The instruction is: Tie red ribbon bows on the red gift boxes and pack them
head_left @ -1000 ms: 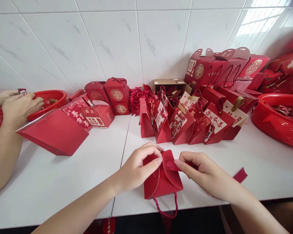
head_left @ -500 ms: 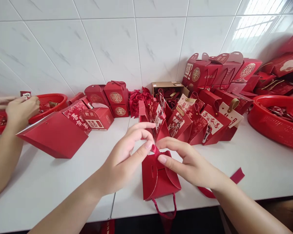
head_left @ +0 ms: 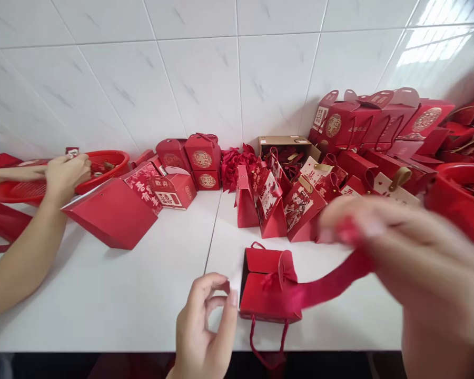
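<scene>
A small red gift box (head_left: pixel 255 292) lies on the white table in front of me, its twisted cord handle (head_left: pixel 267 358) hanging over the front edge. Its left side shows a dark gap, and a rounded flap (head_left: pixel 286 263) stands up at the right. My right hand (head_left: pixel 414 258), blurred by motion, grips one end of a dark red ribbon (head_left: pixel 335 281). That ribbon stretches taut to the box, where the blur hides how it is attached. Just left of the box, my left hand (head_left: pixel 207 326) has curved fingers, with thumb and forefinger apart and nothing visible between them.
Several printed red gift bags (head_left: pixel 304 208) stand behind the box. Stacked red boxes (head_left: pixel 201 163) and a red basket (head_left: pixel 106 158) are at the left, with a large tilted red box (head_left: pixel 114 213) nearer. Another person's hand (head_left: pixel 67 173) works there. At the right sits another red basket (head_left: pixel 454 195).
My right hand has swung right and up, drawing out the ribbon. My left hand has let go and dropped toward the table's front edge. The box's left side now gapes, and the view has shifted left.
</scene>
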Available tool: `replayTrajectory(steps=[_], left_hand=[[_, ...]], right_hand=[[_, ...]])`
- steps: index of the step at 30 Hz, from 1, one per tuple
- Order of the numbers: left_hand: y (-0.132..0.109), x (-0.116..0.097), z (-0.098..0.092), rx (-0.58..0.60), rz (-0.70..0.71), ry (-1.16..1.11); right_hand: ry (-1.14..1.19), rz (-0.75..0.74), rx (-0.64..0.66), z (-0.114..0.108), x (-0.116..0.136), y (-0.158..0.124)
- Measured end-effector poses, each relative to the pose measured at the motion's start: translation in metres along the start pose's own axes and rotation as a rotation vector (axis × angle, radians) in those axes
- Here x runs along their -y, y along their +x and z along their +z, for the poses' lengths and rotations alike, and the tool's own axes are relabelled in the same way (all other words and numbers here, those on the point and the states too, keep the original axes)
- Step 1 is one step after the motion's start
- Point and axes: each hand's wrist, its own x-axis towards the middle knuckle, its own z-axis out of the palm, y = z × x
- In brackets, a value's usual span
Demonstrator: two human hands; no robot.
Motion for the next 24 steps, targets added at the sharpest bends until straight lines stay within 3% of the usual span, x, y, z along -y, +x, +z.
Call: replayTrajectory(steps=[3, 5, 8, 16, 21, 24], left_hand=[[0.001, -0.001, 0.000, -0.042, -0.216, -0.118], [0.001, 0.002, 0.000, -0.029, -0.257, -0.160], [0.000, 0.007, -0.001, -0.002, -0.252, -0.181], [-0.006, 0.001, 0.000, 0.017, -0.228, -0.257], [0.022, -0.001, -0.002, 0.196, -0.394, -0.440], [0.041, -0.002, -0.005, 0.334, -0.338, -0.322]], right_hand=[[-0.088, -0.062, 0.305, 0.038, -0.005, 0.007], [-0.187, -0.076, 0.404, 0.056, -0.011, 0.011], [-0.227, -0.046, 0.454, 0.068, -0.019, 0.015], [-0.179, 0.049, 0.505, 0.068, -0.017, 0.021], [-0.206, -0.019, 0.528, 0.073, -0.012, 0.027], [-0.241, -0.073, 0.487, 0.073, -0.010, 0.025]])
